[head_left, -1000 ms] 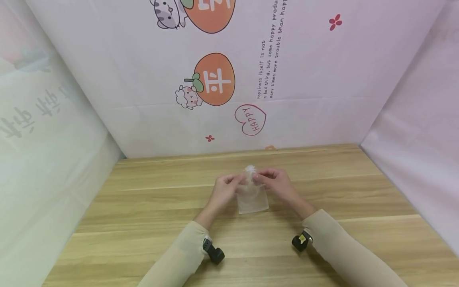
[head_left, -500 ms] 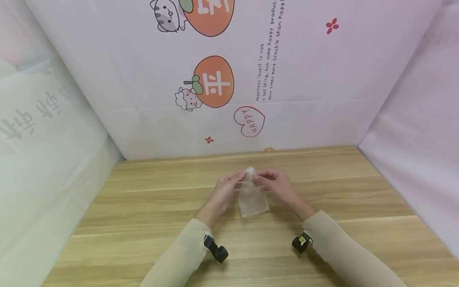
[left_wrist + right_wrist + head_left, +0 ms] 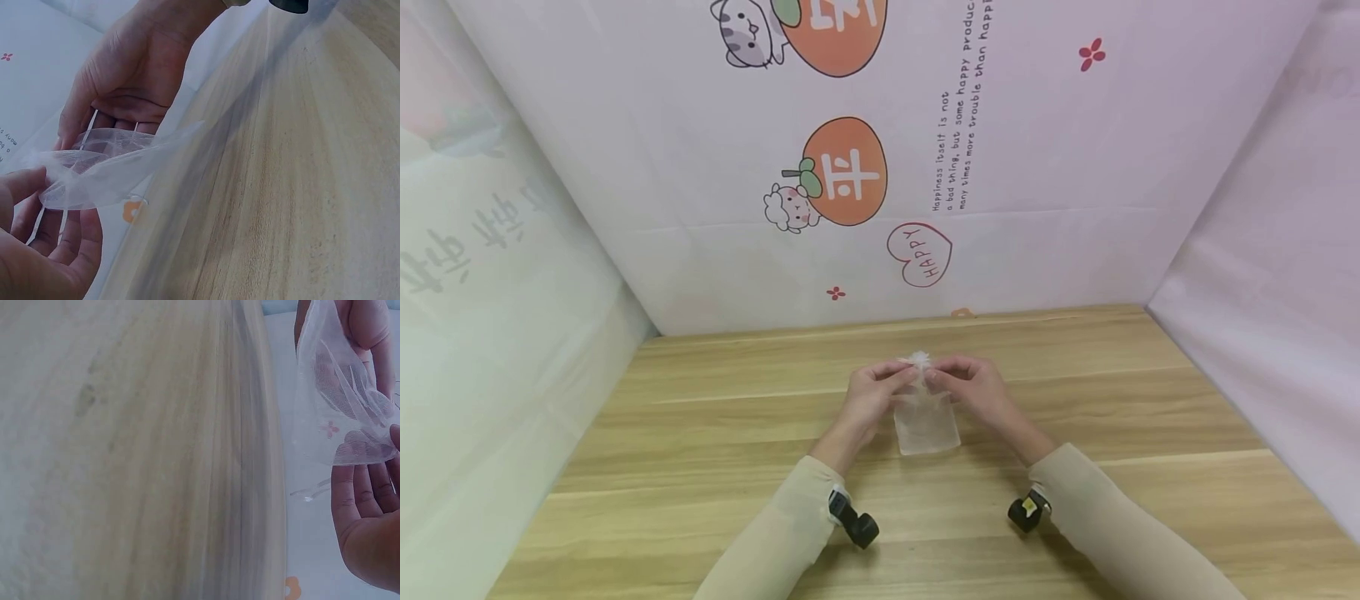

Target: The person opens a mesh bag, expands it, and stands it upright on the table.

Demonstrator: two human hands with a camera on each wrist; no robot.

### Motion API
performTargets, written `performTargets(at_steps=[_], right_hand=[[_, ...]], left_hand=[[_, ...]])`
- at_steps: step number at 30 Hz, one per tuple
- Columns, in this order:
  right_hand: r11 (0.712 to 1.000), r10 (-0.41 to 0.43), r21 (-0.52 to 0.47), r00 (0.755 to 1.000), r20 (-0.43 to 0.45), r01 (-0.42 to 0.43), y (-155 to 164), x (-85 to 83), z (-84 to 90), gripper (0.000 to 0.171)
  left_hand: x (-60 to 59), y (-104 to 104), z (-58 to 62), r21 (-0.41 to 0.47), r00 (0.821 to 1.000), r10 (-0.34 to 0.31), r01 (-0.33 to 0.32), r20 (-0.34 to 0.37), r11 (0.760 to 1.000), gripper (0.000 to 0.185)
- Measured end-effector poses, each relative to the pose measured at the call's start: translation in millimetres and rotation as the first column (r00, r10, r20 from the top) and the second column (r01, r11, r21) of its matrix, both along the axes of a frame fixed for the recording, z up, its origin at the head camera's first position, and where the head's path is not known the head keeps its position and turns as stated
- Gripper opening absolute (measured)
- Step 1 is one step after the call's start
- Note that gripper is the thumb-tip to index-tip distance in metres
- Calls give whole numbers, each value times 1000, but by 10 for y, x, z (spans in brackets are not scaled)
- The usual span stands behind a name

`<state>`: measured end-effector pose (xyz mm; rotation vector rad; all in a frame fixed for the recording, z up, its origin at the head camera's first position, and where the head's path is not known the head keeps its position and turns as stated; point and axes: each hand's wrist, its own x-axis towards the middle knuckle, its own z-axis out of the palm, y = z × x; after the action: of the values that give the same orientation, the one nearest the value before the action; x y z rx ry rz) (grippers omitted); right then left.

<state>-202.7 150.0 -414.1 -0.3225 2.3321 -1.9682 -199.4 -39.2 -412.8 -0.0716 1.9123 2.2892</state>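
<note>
While we look down from the head view, we see both hands meet over the middle of the desk point(image 3: 700, 433), each at the gathered top of a small sheer pouch point(image 3: 927, 425). Our left hand point(image 3: 871, 398) has its fingers point(image 3: 28, 187) curled in and pinches the pouch's mouth from the left side; our right hand point(image 3: 973, 387) does the same from the right, its fingers point(image 3: 369, 328) bent round the thin cloth. Fingertips of the two hands lie just beside each other, with the frilled top edge of the pouch standing up between them. Below the hands the pouch hangs toward us, and its lower end looks to lie on the wood, though we cannot tell for sure that it touches. From the left wrist view the pouch point(image 3: 106, 169) shows as a see-through white mesh stretched between the two hands, with thin white strings running down past the fingers. From the right wrist view the same mesh point(image 3: 337, 406) hangs in folds and bears a small pink mark. Both forearms wear beige sleeves point(image 3: 790, 533), and a small black camera point(image 3: 856, 523) sits at each wrist. Behind the desk stands a pale backdrop point(image 3: 1075, 167) printed with orange fruit, cartoon animals, a heart reading HAPPY and some small lines of text.
</note>
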Motion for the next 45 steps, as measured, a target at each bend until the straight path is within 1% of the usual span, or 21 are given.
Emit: performTargets(at_steps=[4, 9, 13, 16, 25, 31, 37, 40, 43, 45], right_hand=[[1000, 3, -2, 1000, 0, -3, -12, -7, -18, 28], [1000, -1, 7, 1000, 17, 1, -27, -21, -12, 28], [1000, -3, 20, 999, 38, 2, -42, -48, 11, 28], [1000, 1, 19, 999, 37, -2, -50, -68, 35, 28], [1000, 17, 18, 1000, 0, -17, -81, -85, 61, 24], [999, 20, 42, 999, -28, -19, -84, -87, 37, 21], [999, 10, 41, 1000, -23, -9, -77, -83, 26, 20], [999, 2, 41, 1000, -21, -1, -81, -78, 29, 19], [999, -6, 39, 1000, -20, 7, -87, -69, 41, 16], [999, -7, 38, 1000, -25, 8, -88, -66, 46, 15]], left_hand=[[-8, 1, -5, -26, 1000, 29, -30, -12, 999, 19], [-17, -3, 0, -70, 996, 60, -65, -62, 995, 20], [-28, -10, 1, -58, 993, 63, -69, -102, 996, 19], [-37, -14, 4, -45, 992, 60, -65, -114, 997, 17], [-41, -35, 6, -53, 990, 69, -76, -123, 996, 15], [-29, -59, 5, -51, 992, 55, -61, -116, 997, 15], [-46, -70, 4, -61, 995, 33, -39, -90, 997, 17], [-21, -81, 53, -76, 996, 21, -27, -82, 997, 17], [64, -88, 182, -88, 997, 12, -19, -80, 996, 16], [124, -89, 260, -89, 996, 11, -19, -93, 996, 16]])
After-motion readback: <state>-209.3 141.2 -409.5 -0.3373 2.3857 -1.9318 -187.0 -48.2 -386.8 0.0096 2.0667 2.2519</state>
